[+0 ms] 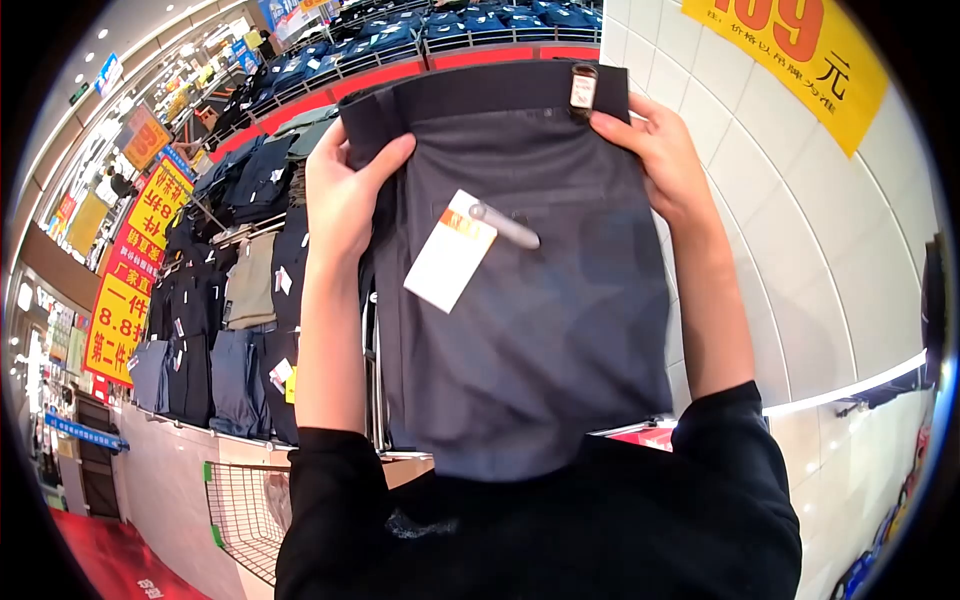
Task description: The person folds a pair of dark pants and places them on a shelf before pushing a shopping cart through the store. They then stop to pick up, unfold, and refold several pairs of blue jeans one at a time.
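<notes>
A pair of dark grey trousers hangs from both my hands in front of my chest, folded, with the waistband at the top. My left hand grips the waistband's left end, thumb in front and fingers behind. At the other end, my right hand pinches the waistband the same way, beside a small dark label with a white sticker. A white paper price tag and a grey plastic security tag are on the trousers near the pocket line. The lower part of the trousers is slightly blurred.
Racks of folded trousers stand to the left, and stacked jeans fill shelves behind. A shopping cart is at lower left. Yellow and red sale signs hang at left. A white tiled wall with a yellow price sign is at right.
</notes>
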A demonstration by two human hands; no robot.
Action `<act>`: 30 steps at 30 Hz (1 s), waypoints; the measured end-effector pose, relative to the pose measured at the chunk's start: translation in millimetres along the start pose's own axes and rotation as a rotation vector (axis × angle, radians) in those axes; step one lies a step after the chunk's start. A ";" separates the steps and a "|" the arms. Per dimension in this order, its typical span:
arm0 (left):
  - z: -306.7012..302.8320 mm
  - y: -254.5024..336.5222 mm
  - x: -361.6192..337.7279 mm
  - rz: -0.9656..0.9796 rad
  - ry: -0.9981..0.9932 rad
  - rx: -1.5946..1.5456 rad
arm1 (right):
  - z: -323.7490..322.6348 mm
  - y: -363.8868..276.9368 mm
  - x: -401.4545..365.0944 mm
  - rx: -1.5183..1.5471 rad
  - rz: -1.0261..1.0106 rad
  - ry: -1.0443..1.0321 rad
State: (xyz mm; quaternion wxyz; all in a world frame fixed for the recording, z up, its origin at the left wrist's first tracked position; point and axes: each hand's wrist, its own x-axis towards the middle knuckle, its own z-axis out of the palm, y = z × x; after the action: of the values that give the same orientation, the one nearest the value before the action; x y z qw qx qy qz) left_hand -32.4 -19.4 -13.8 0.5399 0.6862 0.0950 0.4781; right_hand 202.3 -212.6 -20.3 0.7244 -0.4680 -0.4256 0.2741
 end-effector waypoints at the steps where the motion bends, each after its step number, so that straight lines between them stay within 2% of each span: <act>1: 1.1 -4.4 5.6 0.018 -0.008 -0.038 | -0.8 5.6 9.0 0.020 -0.017 0.014; 7: 2.9 3.3 1.5 0.078 0.048 -0.001 | -2.9 0.7 14.9 -0.059 -0.157 0.025; 9: 2.0 4.4 -0.5 0.155 0.008 0.037 | -3.9 -1.2 13.1 -0.079 -0.183 0.025; 11: 1.9 9.6 -5.5 0.153 0.005 0.021 | -2.6 -4.3 6.6 -0.068 -0.210 0.010; 19: -2.8 22.0 -14.7 0.119 -0.034 -0.052 | 0.1 -20.1 -11.7 -0.011 -0.115 -0.014; 30: -2.0 16.6 -7.5 0.045 -0.054 -0.067 | -6.2 -0.2 7.9 0.079 -0.050 -0.005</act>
State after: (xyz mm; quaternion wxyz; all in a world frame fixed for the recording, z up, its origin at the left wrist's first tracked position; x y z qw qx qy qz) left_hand -44.2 -29.6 -4.2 0.5539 0.6823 0.0489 0.4746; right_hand 211.5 -209.2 -18.5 0.7478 -0.4275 -0.4281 0.2736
